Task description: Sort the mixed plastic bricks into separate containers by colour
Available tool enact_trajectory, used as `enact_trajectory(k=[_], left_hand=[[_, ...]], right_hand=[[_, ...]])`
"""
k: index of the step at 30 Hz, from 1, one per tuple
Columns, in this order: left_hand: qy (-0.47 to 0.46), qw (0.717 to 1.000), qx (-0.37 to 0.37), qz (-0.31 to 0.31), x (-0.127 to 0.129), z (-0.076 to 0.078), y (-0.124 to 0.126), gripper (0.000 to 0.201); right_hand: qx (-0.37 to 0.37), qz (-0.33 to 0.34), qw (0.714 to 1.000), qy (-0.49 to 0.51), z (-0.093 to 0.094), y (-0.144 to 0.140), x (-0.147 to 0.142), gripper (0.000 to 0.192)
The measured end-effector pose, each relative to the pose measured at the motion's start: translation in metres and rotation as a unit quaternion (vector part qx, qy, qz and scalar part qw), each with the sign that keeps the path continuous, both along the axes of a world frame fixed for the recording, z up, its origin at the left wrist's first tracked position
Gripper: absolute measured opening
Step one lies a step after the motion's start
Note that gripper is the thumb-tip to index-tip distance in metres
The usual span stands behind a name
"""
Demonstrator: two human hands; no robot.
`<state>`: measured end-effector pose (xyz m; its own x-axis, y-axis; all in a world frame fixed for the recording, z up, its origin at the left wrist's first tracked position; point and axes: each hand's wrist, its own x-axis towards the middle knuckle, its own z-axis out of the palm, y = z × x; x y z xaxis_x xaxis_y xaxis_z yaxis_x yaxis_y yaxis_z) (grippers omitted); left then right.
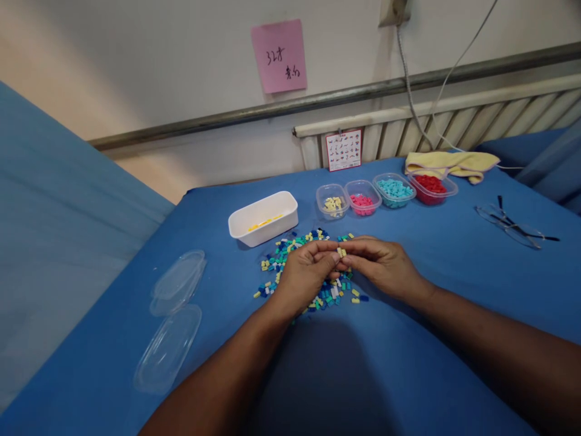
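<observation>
My left hand [305,272] and my right hand [381,265] meet above a heap of small bricks [282,257] in yellow, teal, blue and white on the blue table [445,290]. Between the fingertips of both hands sits a small yellow brick piece [341,252]. Both hands pinch it from opposite sides. The hands cover the middle of the heap.
A white tub [263,218] with yellow bits stands behind the heap. Clear tubs hold yellow [333,201], pink [362,197], teal [394,189] and red [431,187] bricks. Clear lids [175,315] lie at left, glasses [512,226] at right, a yellow cloth [449,163] at the back.
</observation>
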<state>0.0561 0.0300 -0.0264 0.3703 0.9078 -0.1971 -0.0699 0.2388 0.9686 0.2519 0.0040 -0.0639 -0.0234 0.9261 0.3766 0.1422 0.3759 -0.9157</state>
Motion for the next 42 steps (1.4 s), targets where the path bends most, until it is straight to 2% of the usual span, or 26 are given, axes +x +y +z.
enact_trajectory(k=[9, 20, 25, 33, 38, 42], left_hand=[[-0.002, 1.000, 0.011, -0.008, -0.0010, 0.0004, -0.0024, 0.043], [-0.031, 0.999, 0.000, 0.028, 0.0015, 0.0042, -0.0028, 0.046], [-0.014, 1.000, -0.008, 0.018, -0.0001, 0.0036, -0.0036, 0.042], [-0.002, 0.999, 0.026, 0.030, 0.0029, 0.0052, -0.0045, 0.034], [-0.012, 0.999, 0.026, 0.033, 0.0031, 0.0014, -0.0057, 0.039], [-0.018, 0.999, 0.023, 0.032, 0.0036, -0.0011, -0.0074, 0.041]], right_hand=[[0.052, -0.023, 0.998, -0.035, 0.0023, -0.0027, 0.0008, 0.025], [0.053, 0.004, 0.998, -0.022, -0.0013, -0.0040, 0.0004, 0.033], [0.039, -0.004, 0.999, -0.027, -0.0022, -0.0047, 0.0021, 0.030], [0.024, -0.016, 0.999, -0.029, 0.0015, -0.0051, -0.0007, 0.026], [-0.027, -0.014, 0.999, 0.012, 0.0010, -0.0049, -0.0017, 0.021], [-0.033, -0.007, 0.999, -0.010, -0.0004, -0.0050, 0.0008, 0.022]])
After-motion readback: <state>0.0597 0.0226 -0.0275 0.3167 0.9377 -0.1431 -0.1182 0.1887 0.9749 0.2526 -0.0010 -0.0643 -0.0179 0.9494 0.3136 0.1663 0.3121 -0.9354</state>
